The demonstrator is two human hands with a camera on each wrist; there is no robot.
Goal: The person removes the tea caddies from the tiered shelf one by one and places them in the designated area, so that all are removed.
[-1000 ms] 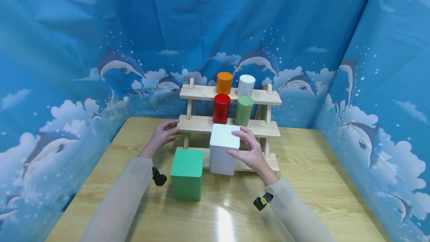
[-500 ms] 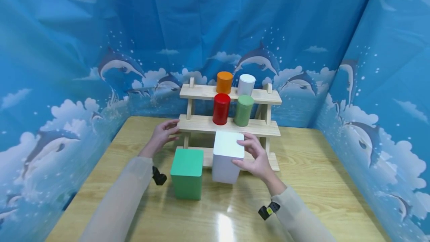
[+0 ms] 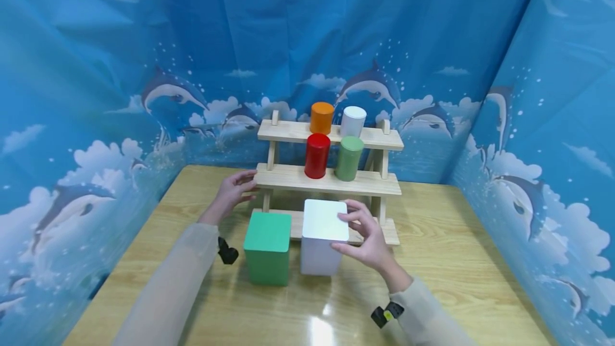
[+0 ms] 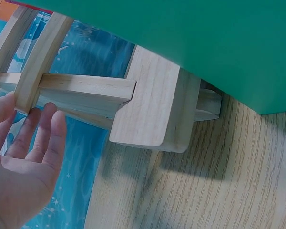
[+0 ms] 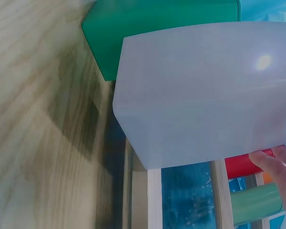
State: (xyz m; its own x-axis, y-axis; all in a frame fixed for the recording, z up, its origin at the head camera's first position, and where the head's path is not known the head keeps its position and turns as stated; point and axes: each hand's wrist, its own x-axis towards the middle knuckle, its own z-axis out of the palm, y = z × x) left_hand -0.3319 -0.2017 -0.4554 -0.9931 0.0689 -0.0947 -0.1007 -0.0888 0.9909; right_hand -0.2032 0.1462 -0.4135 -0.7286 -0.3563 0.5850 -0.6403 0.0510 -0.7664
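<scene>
In the head view my right hand [image 3: 369,236] grips a white box [image 3: 322,255] by its upper right side, thumb in front and fingers along the top edge. The right wrist view shows the white box [image 5: 205,95] close over the table and overlapping the green box [image 5: 157,19]. My left hand [image 3: 231,195] holds the left end of the middle board of a stepped wooden display shelf [image 3: 283,175]. Thumb and fingers lie on either side of that board end in the left wrist view. The green box [image 3: 267,260] stands upright on the table, left of the white one.
An orange cylinder [image 3: 321,119] and a white cylinder [image 3: 353,122] stand on the top step. Below them, a red cylinder [image 3: 317,156] and a light green cylinder [image 3: 349,159] stand on the middle step. A blue dolphin curtain [image 3: 288,31] surrounds the wooden table [image 3: 432,239].
The white box, held by my right hand, has come down and toward me from before the shelf to beside the green box. My left hand has stayed at the board end.
</scene>
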